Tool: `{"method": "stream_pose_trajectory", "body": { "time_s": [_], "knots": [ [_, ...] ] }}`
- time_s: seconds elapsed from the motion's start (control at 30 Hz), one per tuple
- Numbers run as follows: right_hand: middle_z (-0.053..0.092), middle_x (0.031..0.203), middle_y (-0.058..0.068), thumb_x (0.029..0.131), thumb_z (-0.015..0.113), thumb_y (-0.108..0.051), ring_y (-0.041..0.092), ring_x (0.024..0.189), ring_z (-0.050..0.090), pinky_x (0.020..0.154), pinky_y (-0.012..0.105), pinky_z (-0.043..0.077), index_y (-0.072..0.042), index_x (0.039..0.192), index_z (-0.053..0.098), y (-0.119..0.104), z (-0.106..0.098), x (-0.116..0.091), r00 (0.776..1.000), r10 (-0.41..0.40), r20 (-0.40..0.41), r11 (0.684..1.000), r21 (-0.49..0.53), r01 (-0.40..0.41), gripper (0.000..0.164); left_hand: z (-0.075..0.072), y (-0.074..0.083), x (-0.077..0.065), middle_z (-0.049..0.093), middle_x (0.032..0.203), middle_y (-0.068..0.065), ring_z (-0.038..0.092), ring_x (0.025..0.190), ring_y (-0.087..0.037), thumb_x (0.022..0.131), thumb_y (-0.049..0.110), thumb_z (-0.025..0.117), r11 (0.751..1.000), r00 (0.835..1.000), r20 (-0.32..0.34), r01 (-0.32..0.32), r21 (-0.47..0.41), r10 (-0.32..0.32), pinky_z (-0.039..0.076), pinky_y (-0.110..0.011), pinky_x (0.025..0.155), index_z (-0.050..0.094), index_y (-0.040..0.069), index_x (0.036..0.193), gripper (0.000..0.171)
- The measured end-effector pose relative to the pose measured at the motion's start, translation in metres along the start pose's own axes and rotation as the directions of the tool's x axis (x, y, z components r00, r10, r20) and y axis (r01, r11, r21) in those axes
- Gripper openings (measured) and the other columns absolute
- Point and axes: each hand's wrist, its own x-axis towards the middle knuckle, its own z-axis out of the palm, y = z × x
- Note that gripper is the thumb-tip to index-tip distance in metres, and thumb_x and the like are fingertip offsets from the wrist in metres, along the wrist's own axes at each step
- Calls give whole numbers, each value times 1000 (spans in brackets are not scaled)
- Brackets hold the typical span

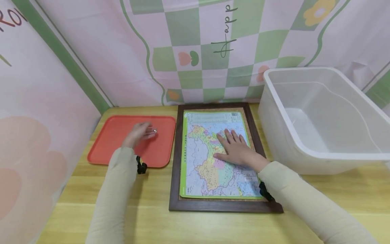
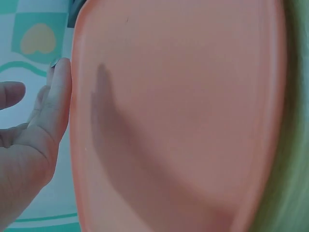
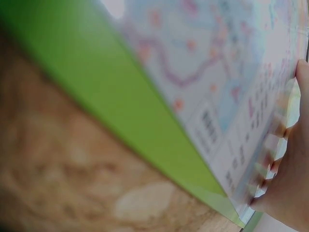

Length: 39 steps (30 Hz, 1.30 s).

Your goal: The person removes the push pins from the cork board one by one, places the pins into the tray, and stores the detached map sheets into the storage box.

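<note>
My left hand (image 1: 141,134) is over a red tray (image 1: 122,120), thumb side up. At its fingertips it holds a small shiny metal piece (image 1: 155,131), too small to tell its kind. In the left wrist view the piece (image 2: 54,63) shows at the tips of the fingers (image 2: 59,92), with the thumb apart from them. My right hand (image 1: 237,149) rests flat, fingers spread, on a colourful map sheet with a green border (image 1: 210,169). Under the sheet is a cork board with a dark wooden frame (image 1: 219,205); in the right wrist view its cork (image 3: 72,159) shows beside the green edge.
To the right stands a large white plastic bin (image 1: 284,135), close beside the framed board. A patterned curtain (image 1: 213,78) hangs behind the wooden table (image 1: 146,206). The tray lies left of the board with a narrow gap between them.
</note>
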Motion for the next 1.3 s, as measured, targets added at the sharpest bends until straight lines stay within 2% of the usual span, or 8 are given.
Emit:
{"method": "stream_pose_trajectory", "body": {
  "time_s": [0.23, 0.5, 0.83, 1.3],
  "knots": [
    [-7, 159, 24, 92, 44, -63, 46, 146, -9, 115, 67, -1, -13, 155, 7, 1, 1, 0, 1000, -6, -3, 1000, 2, 6, 89, -4, -4, 1, 38, 144, -25, 49, 128, -28, 105, 22, 25, 999, 999, -5, 35, 21, -35, 43, -32, 108, 20, -4, 148, 51],
    [-7, 159, 23, 92, 44, -62, 46, 146, -9, 115, 67, -1, -13, 155, 7, 1, 1, 0, 1000, -6, -5, 1000, 5, 6, 88, -6, -8, 1, 41, 144, -24, 58, 113, -17, 105, 23, 26, 998, 998, -5, 56, 41, -56, 45, -32, 107, 21, -3, 148, 51],
    [-6, 159, 24, 92, 44, -63, 47, 146, -9, 114, 67, 0, -13, 155, 8, 1, 1, 0, 1000, -16, -12, 1000, 4, 16, 88, -6, -10, 1, 41, 144, -23, 56, 121, -21, 105, 24, 26, 997, 998, 14, 61, 45, -62, 44, -32, 108, 20, -2, 149, 52],
    [-8, 160, 22, 92, 44, -63, 45, 146, -11, 115, 66, -1, -14, 155, 6, 3, 3, 1, 1000, -9, -7, 1000, 5, 9, 89, -5, -16, 2, 43, 142, -23, 57, 116, -20, 104, 23, 27, 997, 998, 10, 57, 55, -57, 45, -33, 107, 31, -5, 141, 47]
  ]
}}
